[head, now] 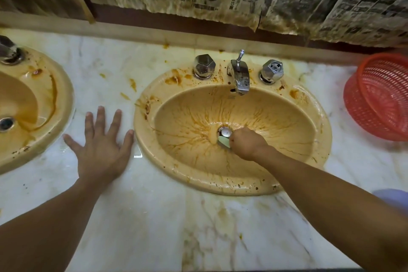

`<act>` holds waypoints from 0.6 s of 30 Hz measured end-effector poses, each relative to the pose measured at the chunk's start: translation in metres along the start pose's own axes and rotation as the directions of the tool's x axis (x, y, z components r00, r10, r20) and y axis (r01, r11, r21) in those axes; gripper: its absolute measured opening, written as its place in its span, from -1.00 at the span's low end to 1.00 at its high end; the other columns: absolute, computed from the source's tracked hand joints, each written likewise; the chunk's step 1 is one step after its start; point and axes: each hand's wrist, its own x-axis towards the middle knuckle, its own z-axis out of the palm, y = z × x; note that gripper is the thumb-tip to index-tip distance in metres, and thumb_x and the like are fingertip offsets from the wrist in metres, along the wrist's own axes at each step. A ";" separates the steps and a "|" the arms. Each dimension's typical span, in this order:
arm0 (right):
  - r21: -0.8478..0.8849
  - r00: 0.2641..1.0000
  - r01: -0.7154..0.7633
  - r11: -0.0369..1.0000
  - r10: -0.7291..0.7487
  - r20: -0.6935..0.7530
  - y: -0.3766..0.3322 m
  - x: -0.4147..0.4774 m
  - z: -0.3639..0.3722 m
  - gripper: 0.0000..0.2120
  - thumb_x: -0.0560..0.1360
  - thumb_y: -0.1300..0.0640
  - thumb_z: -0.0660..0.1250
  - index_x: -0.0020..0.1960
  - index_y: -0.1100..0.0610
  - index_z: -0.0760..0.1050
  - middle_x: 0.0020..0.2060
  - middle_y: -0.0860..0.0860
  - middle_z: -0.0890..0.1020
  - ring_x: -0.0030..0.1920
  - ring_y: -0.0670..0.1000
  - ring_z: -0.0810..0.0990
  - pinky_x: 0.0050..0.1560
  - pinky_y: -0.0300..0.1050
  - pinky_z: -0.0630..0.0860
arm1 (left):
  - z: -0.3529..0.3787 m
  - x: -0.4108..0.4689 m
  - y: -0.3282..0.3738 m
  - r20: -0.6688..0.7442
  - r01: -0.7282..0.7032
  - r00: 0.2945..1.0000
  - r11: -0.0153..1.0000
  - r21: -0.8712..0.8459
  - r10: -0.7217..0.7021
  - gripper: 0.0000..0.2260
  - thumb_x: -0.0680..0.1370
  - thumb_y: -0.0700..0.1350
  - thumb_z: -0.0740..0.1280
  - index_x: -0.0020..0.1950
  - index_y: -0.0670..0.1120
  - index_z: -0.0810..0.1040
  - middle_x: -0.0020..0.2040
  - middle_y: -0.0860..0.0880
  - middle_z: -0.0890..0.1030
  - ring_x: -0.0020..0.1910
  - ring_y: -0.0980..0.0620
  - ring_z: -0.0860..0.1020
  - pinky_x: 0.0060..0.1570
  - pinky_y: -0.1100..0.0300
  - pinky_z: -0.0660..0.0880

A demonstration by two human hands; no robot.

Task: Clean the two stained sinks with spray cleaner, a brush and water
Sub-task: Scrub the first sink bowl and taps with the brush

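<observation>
Two yellow sinks streaked with orange-brown stains sit in one marble countertop [154,216]. The right sink [318,117] carries one chrome spout [240,77] and two faceted knobs, one to the left [204,66] and one to the right [272,70]. The left sink [61,99] is cut off by the frame edge.

The left hand [101,143] lies flat on the counter between the sinks, fingers spread, holding nothing. The right hand [247,143] reaches into the right bowl, fingers curled round the chrome drain stopper [225,132]. One red plastic basket [379,95] lies tipped at far right.
</observation>
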 end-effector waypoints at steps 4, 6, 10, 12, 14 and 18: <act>0.027 1.000 -0.014 1.000 0.014 0.015 0.012 -0.002 0.014 -0.79 0.63 0.18 0.16 -0.08 0.15 0.55 -0.10 0.14 0.50 -0.14 0.16 0.52 -0.31 -0.06 0.30 | 0.000 -0.001 0.000 -0.006 0.000 1.000 1.000 -0.001 0.000 -0.35 0.63 0.42 -0.21 0.70 0.23 -0.10 0.71 0.08 -0.19 0.67 0.05 -0.29 0.47 -0.49 -0.24; 0.024 0.999 -0.037 0.999 0.037 0.028 0.011 -0.002 0.012 -0.77 0.61 0.21 0.17 -0.22 0.12 0.42 -0.12 0.13 0.46 -0.26 0.09 0.44 -0.38 -0.08 0.24 | 0.000 -0.001 0.000 -0.007 0.004 1.000 1.000 -0.003 -0.004 -0.35 0.63 0.42 -0.21 0.70 0.23 -0.10 0.72 0.08 -0.18 0.67 0.04 -0.28 0.47 -0.49 -0.24; 0.139 0.999 -0.052 0.989 0.053 -0.007 -0.006 0.005 0.004 -0.67 0.63 0.22 0.17 -0.29 0.02 0.24 -0.20 0.08 0.43 -0.32 0.03 0.37 -0.34 -0.09 0.30 | 0.002 0.000 0.001 -0.020 0.005 1.000 1.000 0.022 -0.005 -0.36 0.64 0.41 -0.21 0.70 0.24 -0.10 0.72 0.07 -0.17 0.68 0.02 -0.25 0.47 -0.51 -0.20; 0.184 0.997 -0.069 0.981 0.072 -0.008 -0.009 0.009 0.006 -0.70 0.61 0.27 0.17 -0.27 0.04 0.37 -0.23 0.07 0.45 -0.23 0.10 0.43 -0.26 -0.08 0.38 | 0.002 0.001 0.001 -0.017 0.009 1.000 1.000 0.025 -0.009 -0.37 0.64 0.40 -0.21 0.70 0.24 -0.10 0.72 0.07 -0.17 0.68 0.01 -0.25 0.47 -0.50 -0.21; 0.215 0.997 -0.074 0.974 0.077 -0.007 -0.005 0.010 0.013 -0.74 0.61 0.27 0.17 -0.19 0.14 0.53 -0.19 0.10 0.51 -0.14 0.11 0.44 -0.21 -0.09 0.38 | 0.001 0.001 0.001 -0.010 0.007 1.000 1.000 0.031 -0.007 -0.36 0.63 0.41 -0.22 0.69 0.24 -0.12 0.71 0.08 -0.19 0.67 0.02 -0.27 0.48 -0.50 -0.22; 0.288 0.992 -0.124 0.950 0.127 0.008 0.004 0.011 0.015 -0.78 0.57 0.25 0.26 -0.25 0.18 0.47 -0.23 0.12 0.52 -0.34 0.05 0.42 -0.40 -0.15 0.31 | 0.001 0.001 0.001 -0.021 0.007 1.000 1.000 0.021 -0.007 -0.34 0.62 0.42 -0.23 0.70 0.23 -0.11 0.72 0.07 -0.18 0.68 0.02 -0.26 0.48 -0.50 -0.20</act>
